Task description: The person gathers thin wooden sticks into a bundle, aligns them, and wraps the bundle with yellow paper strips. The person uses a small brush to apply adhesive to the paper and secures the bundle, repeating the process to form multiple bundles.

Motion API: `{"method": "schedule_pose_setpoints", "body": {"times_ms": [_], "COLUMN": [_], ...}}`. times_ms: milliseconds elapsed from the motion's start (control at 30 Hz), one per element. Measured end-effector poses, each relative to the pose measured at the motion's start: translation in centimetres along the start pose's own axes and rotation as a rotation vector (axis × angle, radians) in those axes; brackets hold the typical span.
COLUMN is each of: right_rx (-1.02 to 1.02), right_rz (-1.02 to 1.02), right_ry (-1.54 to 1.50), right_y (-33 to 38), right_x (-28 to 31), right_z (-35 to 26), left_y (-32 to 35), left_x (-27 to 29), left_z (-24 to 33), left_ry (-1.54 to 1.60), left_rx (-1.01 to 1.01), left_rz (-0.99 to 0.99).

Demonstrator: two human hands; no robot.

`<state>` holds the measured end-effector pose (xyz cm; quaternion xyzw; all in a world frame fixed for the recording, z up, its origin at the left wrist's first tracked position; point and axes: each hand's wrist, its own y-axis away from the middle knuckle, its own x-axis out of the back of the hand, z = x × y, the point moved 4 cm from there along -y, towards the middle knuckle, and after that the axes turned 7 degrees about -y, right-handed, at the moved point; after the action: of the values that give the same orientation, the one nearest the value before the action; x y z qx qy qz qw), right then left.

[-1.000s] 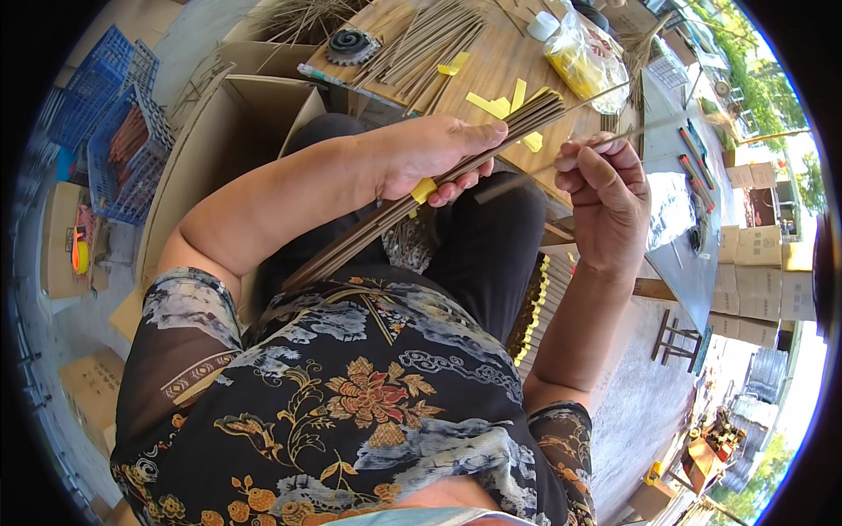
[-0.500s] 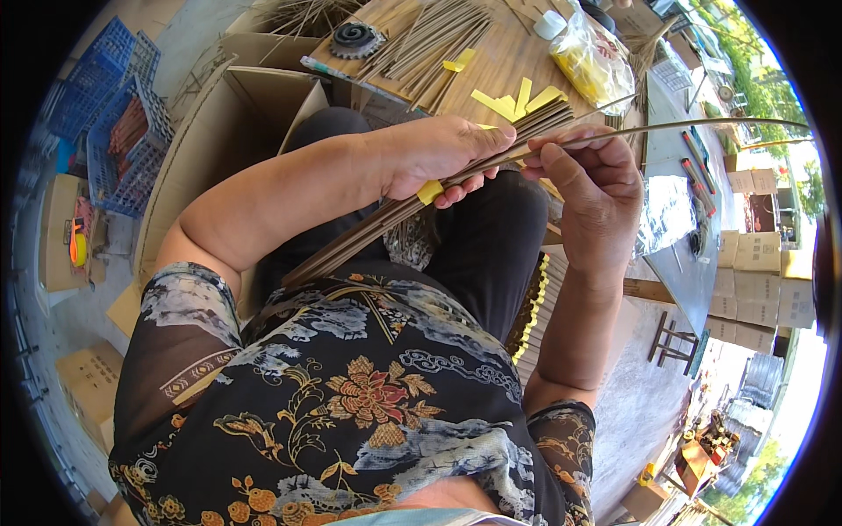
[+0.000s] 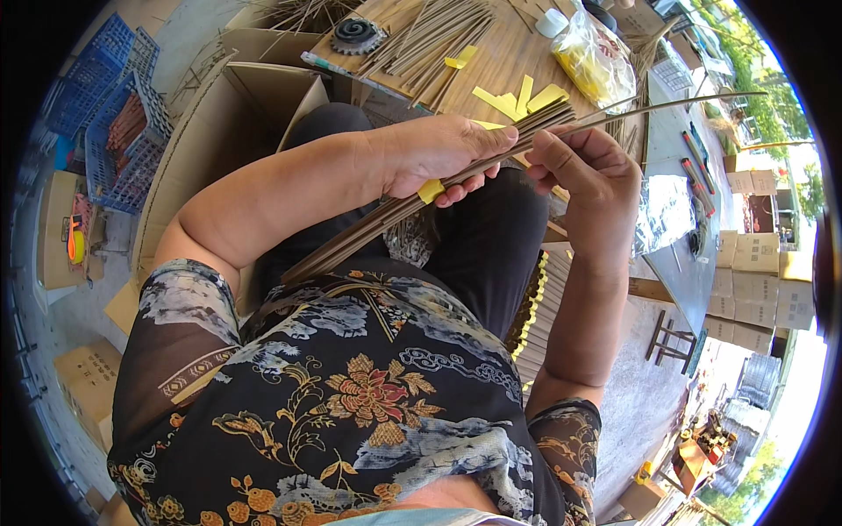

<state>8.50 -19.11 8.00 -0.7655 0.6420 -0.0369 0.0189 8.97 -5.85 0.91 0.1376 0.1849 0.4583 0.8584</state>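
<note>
My left hand [image 3: 443, 151] is closed around a bundle of thin brown sticks [image 3: 351, 238], which slants from my waist up toward the table. A yellow paper band [image 3: 430, 191] wraps the bundle just below my fingers. At the bundle's far end my right hand [image 3: 589, 167] is closed, thumb against bent fingers, on a single long thin stick [image 3: 675, 105]. That stick sticks out to the right well past the others. Its lower end runs in among the bundle, and the exact pinch is partly hidden by my fingers.
On the wooden table [image 3: 513, 61] lie loose sticks [image 3: 430, 44], yellow paper strips [image 3: 519, 98], a dark coil dish [image 3: 357, 37] and a clear bag [image 3: 596, 61]. An open cardboard box [image 3: 206, 140] stands left. Banded sticks [image 3: 548, 302] lie beside my right leg.
The long stick's free end has swung away from me and comes out less far to the right. My right fingers have curled in more. My left hand and the bundle stay in place.
</note>
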Motion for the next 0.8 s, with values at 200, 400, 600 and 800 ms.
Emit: {"method": "schedule_pose_setpoints", "body": {"times_ms": [200,400,600,800], "right_rx": [-0.102,-0.137,-0.215,-0.288], "right_rz": [0.005,-0.091,-0.040,-0.001], "right_ry": [0.157,0.003,0.080,0.086], "right_y": [-0.5,-0.9,-1.3,-1.4], "right_x": [0.6,0.5,1.2,1.4], "right_z": [0.4,0.9,1.6,2.6], "left_y": [-0.1,-0.3,-0.3,-0.3], "left_x": [-0.1,0.0,-0.1,-0.1], "left_z": [-0.1,-0.4,-0.4,-0.5], "left_ry": [0.001,-0.001,0.001,-0.006], "left_rx": [-0.006,-0.029,-0.033,-0.049], "left_rz": [-0.013,-0.028,-0.037,-0.042]}}
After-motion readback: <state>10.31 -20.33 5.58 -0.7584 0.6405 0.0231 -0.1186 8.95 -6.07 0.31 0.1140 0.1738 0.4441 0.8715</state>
